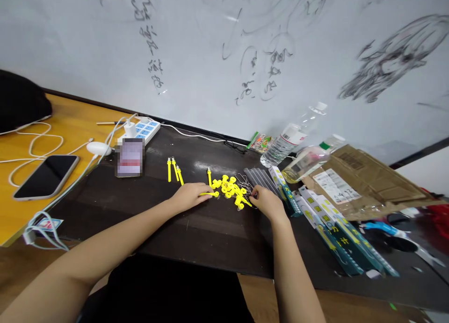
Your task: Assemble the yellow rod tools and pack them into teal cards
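2 arms (115, 239), bare from elbow down; left hand (191, 197) and right hand (268, 202) bare, slender-fingered.

This looks to me like a makeshift work corner in an office or classroom rather than a home. The wall (224, 42) in front of me is a wipe-off board covered in scribbled writing and marker drawings. A dark table (210, 234) and an orange table (70, 117) stand pushed against it. A power strip (145, 129) with a charger plugged in, white cables (38, 145) and a phone (47, 175) lie about. Water bottles (291, 143), a snack packet (261, 142), a cardboard parcel (365, 183) with a shipping label and flat boxes (336, 234) crowd a heap of small yellow plastic parts (231, 187), the stuff of hand assembly.
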### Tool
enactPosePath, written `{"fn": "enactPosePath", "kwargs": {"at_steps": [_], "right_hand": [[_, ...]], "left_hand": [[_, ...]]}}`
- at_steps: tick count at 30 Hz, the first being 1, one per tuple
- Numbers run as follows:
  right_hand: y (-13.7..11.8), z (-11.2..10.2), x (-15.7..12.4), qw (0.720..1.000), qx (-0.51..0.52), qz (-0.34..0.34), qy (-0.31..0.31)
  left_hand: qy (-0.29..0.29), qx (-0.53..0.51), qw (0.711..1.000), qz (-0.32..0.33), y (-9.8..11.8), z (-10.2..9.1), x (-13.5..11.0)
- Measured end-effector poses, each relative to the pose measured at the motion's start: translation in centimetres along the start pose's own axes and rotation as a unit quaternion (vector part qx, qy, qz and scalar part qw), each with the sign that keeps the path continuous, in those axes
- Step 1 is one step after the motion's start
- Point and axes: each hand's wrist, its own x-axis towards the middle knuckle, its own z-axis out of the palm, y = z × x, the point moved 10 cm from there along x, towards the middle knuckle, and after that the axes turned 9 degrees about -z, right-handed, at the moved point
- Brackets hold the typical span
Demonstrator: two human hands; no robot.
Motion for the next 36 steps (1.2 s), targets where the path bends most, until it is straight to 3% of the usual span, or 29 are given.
{"fn": "enactPosePath", "kwargs": {"at_steps": [6,9,12,15,28,36], "right_hand": [[0.8,0.3,-0.2,0.999,-0.02,0.031,-0.03],[0.7,-0.6,-0.2,0.999,-0.027,0.036,0.0],[-0.4,-1.3,-0.2,0.999,0.0,-0.003,0.034],[-1.7,-0.6,0.0,0.998,0.034,-0.055,0.014],[-1.9,0.4,0.3,0.997,0.039,-0.062,-0.005],[-1.1,1.7,1.2,0.992,0.098,-0.07,-0.042]], "left_hand": [[-0.011,0.008,1.0,0.002,0.0,0.3,0.1],[-0.009,0.006,1.0,0.001,-0.1,0.3,0.1],[-0.008,0.0,1.0,0.002,-0.1,0.3,0.1],[-0.006,-0.004,1.0,0.002,-0.1,0.3,0.1],[-0.002,-0.002,1.0,0.004,-0.2,0.4,-0.1],[-0.008,-0.017,1.0,0.002,0.0,0.4,0.1]]}}
